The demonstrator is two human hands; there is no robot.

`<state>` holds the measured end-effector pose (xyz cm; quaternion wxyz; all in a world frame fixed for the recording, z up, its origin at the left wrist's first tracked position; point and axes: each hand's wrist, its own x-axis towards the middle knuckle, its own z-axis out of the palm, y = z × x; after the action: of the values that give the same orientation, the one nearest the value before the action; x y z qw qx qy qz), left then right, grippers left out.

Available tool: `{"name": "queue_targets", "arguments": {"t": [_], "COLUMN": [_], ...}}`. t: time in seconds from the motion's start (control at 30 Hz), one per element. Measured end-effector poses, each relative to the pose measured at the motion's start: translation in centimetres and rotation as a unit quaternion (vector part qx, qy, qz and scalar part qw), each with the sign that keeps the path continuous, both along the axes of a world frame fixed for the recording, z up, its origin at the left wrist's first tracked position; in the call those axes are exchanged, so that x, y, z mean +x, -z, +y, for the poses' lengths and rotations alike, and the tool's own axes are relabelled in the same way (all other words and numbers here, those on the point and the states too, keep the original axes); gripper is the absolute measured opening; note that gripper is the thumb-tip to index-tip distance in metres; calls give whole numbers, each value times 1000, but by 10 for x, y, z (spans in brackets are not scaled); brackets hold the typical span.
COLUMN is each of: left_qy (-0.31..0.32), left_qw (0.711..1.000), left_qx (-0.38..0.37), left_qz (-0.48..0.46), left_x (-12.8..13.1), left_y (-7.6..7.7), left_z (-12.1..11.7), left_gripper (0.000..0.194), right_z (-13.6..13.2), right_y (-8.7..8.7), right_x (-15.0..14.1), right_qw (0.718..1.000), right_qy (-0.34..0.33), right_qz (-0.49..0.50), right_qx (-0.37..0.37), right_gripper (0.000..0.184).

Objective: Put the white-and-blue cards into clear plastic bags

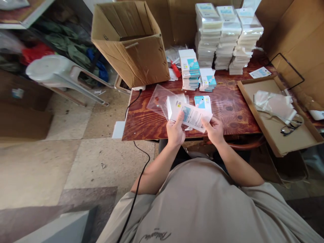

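Note:
My left hand (pixel 175 131) and my right hand (pixel 214 130) together hold a flat white packet with a blue and yellow print (pixel 192 116) over the near edge of a reddish wooden table (pixel 233 114). The left thumb presses on the packet's near left corner; the right hand grips its right end. Under and behind the packet lie clear plastic sleeves (pixel 159 101) and another blue-and-white packet (pixel 203 102).
Short stacks of the same packets (pixel 189 69) stand mid-table, tall stacks of bagged ones (pixel 222 37) at the back. A large open cardboard box (pixel 131 40) sits at the left, a shallow cardboard tray (pixel 278 131) with plastic and eyeglasses at the right. A black cable (pixel 136 189) hangs down.

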<state>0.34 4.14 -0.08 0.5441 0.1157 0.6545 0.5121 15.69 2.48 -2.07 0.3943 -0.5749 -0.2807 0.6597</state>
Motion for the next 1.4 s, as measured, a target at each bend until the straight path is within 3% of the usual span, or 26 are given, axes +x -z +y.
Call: {"name": "queue_targets", "arguments": {"t": [0.07,0.1,0.23,0.4,0.5,0.6,0.73,0.87,0.93,1.1,1.27,1.4], "left_qy": [-21,-26,-16,23,45,39,14,-1,12,46,92,196], "left_qw": [999,999,998,998,997,997,999,999,999,997,994,980], "left_qx": [23,32,42,23,7,3,30,32,37,66,51,34], "left_qz": [-13,-19,-37,-48,-63,-65,-30,-7,-12,11,21,11], "left_x": [-6,-8,-4,3,2,2,3,3,4,8,7,11], "left_y": [1,2,4,3,2,2,5,6,6,3,8,12], "left_z": [2,2,-5,-16,-19,-21,-18,-13,-12,-15,-16,-10], "left_gripper": [48,48,44,44,46,48,46,45,44,38,40,45], "right_z": [-2,-4,-13,-11,-10,-12,-14,-14,-15,-16,-18,-20], "right_y": [0,0,-3,5,13,16,11,2,-2,0,8,7], "right_x": [6,7,-5,-10,-1,2,1,5,6,4,13,30], "right_qw": [994,992,995,984,970,976,994,985,987,998,995,995], "right_qy": [-91,-103,-53,-75,-124,-128,-40,-79,-76,18,-45,-40], "right_qz": [56,64,66,151,203,166,68,129,115,6,63,57], "right_qx": [-18,-28,-60,-53,-50,-54,-72,-83,-86,-54,-70,-66], "right_gripper": [57,57,58,58,56,54,57,59,59,59,53,49]}}
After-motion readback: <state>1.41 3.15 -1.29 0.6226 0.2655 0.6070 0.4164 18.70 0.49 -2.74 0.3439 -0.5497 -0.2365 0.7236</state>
